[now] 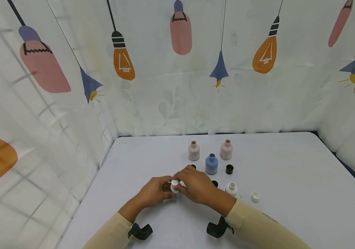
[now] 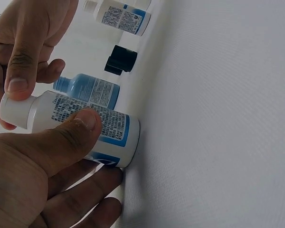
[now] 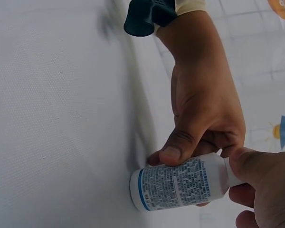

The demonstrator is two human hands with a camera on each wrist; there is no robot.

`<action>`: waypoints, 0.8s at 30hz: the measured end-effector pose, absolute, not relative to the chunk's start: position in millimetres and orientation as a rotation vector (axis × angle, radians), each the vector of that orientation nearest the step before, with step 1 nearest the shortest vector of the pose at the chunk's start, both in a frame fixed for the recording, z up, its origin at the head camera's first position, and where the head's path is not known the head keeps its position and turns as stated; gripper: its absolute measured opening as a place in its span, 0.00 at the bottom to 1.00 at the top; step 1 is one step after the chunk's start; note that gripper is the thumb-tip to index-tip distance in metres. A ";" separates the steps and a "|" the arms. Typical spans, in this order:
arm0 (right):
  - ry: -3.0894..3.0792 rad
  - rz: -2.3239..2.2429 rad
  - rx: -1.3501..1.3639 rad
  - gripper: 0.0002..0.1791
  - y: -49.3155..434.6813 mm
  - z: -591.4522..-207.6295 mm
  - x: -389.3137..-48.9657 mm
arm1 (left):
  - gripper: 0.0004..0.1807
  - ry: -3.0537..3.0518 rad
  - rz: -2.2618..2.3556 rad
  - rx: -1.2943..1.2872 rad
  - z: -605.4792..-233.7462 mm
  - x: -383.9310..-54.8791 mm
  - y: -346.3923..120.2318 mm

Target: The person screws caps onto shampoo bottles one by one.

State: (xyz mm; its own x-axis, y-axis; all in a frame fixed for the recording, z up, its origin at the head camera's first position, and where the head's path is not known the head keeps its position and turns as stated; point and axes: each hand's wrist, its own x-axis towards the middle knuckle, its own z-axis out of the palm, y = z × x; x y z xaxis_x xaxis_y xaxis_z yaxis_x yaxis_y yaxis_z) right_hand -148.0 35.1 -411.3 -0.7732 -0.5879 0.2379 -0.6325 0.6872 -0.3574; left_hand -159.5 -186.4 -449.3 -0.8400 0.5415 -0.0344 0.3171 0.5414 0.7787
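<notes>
While the left hand (image 1: 154, 188) grips the body of a white bottle (image 2: 115, 127) between thumb and fingers, the right hand (image 1: 197, 185) pinches the white cap (image 2: 15, 111) seated on its neck, so the two hands are close together on one thing. The bottle stands upright, nearer the counter's (image 1: 289, 162) left edge than its right, with a densely printed label and a blue band round its lower part; whether its base touches the surface is hard to tell. Farther off, toward the far edge, two pale pink bottles (image 1: 194, 152) stand uncapped and apart, with an uncapped blue bottle (image 1: 211, 165) between them but nearer the person. A black cap (image 1: 229, 169) lies just to the right of the blue bottle, and two more black caps (image 1: 215, 183) show partly behind the right hand. Beyond the right forearm, which hides its lower part, is an open white bottle (image 1: 232, 188), and a loose white cap (image 1: 255, 197) lies to its right, toward the counter's right edge. Both beige sleeves (image 1: 107, 233) carry a black fitting (image 1: 140, 232) near the wrist. A lamp-patterned cloth (image 1: 152, 97) hangs behind the far edge.
</notes>
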 end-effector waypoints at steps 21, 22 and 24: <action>-2.772 0.579 0.936 0.28 54.4 -404.5 -131.9 | 0.24 2.594 1.150 0.686 -444.5 -155.9 -187.1; -2.771 0.575 0.942 0.28 56.1 -403.8 -131.2 | 0.24 2.599 1.149 0.683 -444.6 -156.2 -187.6; -2.773 0.564 0.954 0.27 59.5 -402.2 -129.9 | 0.24 2.609 1.148 0.685 -444.7 -156.8 -188.4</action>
